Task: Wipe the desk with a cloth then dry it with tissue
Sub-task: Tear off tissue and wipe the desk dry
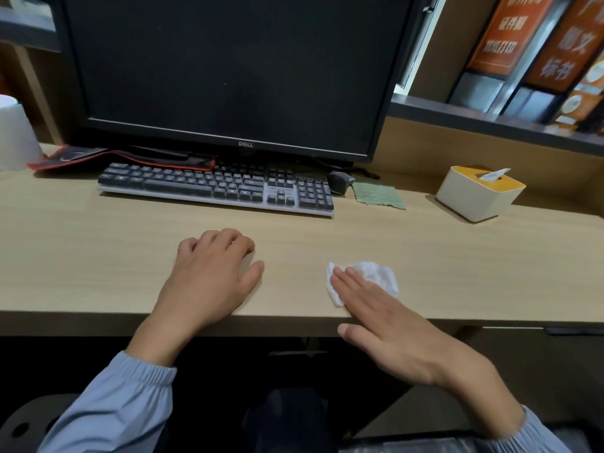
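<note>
**Drying pass under way, with snags close by**

At far left, a white roll (14, 132) on the desk (98, 256), next to a red-edged mat (124, 158) tucked under the monitor (228, 70). Below the screen, a keyboard (215, 188). In front of it, left hand (209, 273) resting palm down on bare wood, fingers loosely curled, holding nothing. Further right, right hand (385, 318) flat and spread, fingertips pressing a crumpled tissue (376, 276) to the surface close to the front edge; pinned rather than gripped. Behind, a green cloth (379, 196) lying flat just beside the mouse (340, 182), apparently set aside, so probably the drying stage. At far right, a tissue box (480, 192) with a sheet poking up.

Likely trouble: tissue held only by downward pressure, so liable to slip out from under the fingers, bunch up or tear on a damp patch, leaving shreds. So near the lip, apt to be swept off the desk on a stroke toward the body. Thumb already hanging past the edge. Wide strokes away from the body risk nudging the keyboard or dragging the cloth. Strip under the keyboard likely to be missed. Wetness of the wood impossible to judge from here.
</note>
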{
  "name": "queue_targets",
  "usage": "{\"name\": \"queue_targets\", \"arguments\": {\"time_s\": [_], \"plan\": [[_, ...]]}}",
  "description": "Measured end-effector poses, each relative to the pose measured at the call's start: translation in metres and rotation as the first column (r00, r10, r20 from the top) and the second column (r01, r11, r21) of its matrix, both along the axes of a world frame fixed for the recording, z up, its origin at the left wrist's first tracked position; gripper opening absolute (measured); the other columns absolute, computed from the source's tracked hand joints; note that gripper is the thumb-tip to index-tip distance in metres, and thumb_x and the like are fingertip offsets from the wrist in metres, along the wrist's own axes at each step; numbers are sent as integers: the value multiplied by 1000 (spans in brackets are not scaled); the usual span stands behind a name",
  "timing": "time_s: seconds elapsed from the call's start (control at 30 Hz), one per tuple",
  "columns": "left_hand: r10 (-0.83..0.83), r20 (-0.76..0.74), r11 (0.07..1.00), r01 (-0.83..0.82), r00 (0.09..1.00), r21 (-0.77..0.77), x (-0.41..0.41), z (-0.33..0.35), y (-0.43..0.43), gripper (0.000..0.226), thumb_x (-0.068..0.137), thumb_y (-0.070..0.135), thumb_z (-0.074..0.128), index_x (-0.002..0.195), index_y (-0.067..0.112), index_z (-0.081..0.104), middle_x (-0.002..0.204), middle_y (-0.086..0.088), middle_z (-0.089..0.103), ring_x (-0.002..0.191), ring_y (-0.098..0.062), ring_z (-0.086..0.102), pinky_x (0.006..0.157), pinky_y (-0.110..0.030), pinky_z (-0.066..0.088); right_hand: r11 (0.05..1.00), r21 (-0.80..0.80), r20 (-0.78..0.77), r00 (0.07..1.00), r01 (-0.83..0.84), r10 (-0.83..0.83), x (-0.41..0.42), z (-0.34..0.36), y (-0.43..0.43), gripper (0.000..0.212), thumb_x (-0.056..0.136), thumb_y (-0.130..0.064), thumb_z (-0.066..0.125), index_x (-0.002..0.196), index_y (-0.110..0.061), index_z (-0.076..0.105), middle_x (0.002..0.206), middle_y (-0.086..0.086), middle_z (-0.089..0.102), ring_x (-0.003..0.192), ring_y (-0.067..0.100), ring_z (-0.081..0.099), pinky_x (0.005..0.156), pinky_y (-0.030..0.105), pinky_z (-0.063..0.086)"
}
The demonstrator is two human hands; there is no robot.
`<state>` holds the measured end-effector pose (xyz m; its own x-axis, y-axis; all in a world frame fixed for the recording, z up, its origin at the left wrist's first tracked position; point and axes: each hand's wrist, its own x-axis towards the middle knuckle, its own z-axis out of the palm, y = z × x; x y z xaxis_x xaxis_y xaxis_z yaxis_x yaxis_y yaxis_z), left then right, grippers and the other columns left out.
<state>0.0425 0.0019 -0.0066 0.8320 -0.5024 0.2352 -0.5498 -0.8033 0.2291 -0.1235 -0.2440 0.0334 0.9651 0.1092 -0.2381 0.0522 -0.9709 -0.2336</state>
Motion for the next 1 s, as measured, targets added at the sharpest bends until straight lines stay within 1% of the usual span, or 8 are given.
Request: {"name": "queue_targets", "arguments": {"time_s": [0.1, 0.23, 0.4, 0.57, 0.67, 0.8, 0.93, 1.0], "plan": [[-1, 3, 1000, 1, 1000, -5, -2, -1, 0, 45, 103, 59, 34, 135, 35, 53, 139, 14, 50, 132, -14, 43, 111, -43, 30, 1000, -10, 0, 1000, -7, 7, -7, -1, 5, 71, 108, -50, 30, 162, -37, -14, 161, -34, -29, 143, -18, -30, 126, 23, -10], [-3, 12, 1000, 3, 1000, -14, -1, -1, 0, 45, 103, 59, 33, 135, 35, 52, 139, 15, 50, 131, -13, 43, 110, -42, 30, 999, 32, -44, 999, -5, 6, -4, 4, 5, 64, 111, -48, 25, 161, -38, -13, 162, -35, -26, 143, -19, -28, 126, 23, -10], [-4, 22, 1000, 5, 1000, -16, -1, -4, 0, 44, 103, 59, 32, 134, 35, 51, 139, 15, 48, 132, -13, 43, 109, -42, 30, 997, 63, -93, 995, 41, -35, 32, 7, 3, 58, 111, -51, 18, 162, -42, -9, 161, -37, -23, 141, -23, -25, 125, 22, -11], [-13, 31, 1000, 14, 999, -26, 0, -5, 2, 43, 103, 59, 32, 133, 35, 52, 137, 15, 49, 130, -13, 43, 108, -42, 30, 996, 71, -90, 994, 62, -55, 98, 7, -10, 60, 110, -56, 13, 164, -40, -6, 165, -31, -19, 148, -14, -21, 122, 23, -9], [-12, 36, 1000, 13, 999, -22, -1, -5, 2, 45, 103, 59, 29, 134, 35, 51, 138, 15, 48, 131, -13, 43, 109, -41, 31, 991, 106, -103, 992, 82, -71, 124, 8, -16, 59, 110, -57, 12, 165, -40, -3, 167, -29, -16, 147, -13, -17, 119, 23, -7], [-13, 39, 999, 15, 999, -28, -1, -5, 2, 44, 103, 58, 32, 133, 34, 52, 137, 14, 50, 130, -14, 44, 107, -42, 32, 987, 123, -103, 991, 100, -88, 143, 11, -19, 60, 110, -57, 13, 166, -38, 1, 168, -27, -12, 147, -12, -12, 117, 22, -6], [-12, 35, 999, 13, 999, -30, 0, -5, 1, 43, 104, 58, 33, 134, 34, 51, 138, 15, 48, 131, -13, 43, 109, -41, 30, 991, 78, -126, 987, 111, -101, 157, 15, -19, 63, 109, -57, 11, 166, -34, 0, 171, -21, -11, 155, -2, -13, 121, 27, -7], [-12, 36, 1000, 12, 999, -26, 1, -4, 1, 43, 104, 58, 33, 134, 34, 52, 137, 15, 48, 131, -13, 42, 109, -41, 29, 992, 66, -125, 987, 112, -103, 159, 18, -17, 63, 110, -56, 12, 167, -32, 0, 172, -19, -11, 156, 1, -12, 120, 26, -7]]}}
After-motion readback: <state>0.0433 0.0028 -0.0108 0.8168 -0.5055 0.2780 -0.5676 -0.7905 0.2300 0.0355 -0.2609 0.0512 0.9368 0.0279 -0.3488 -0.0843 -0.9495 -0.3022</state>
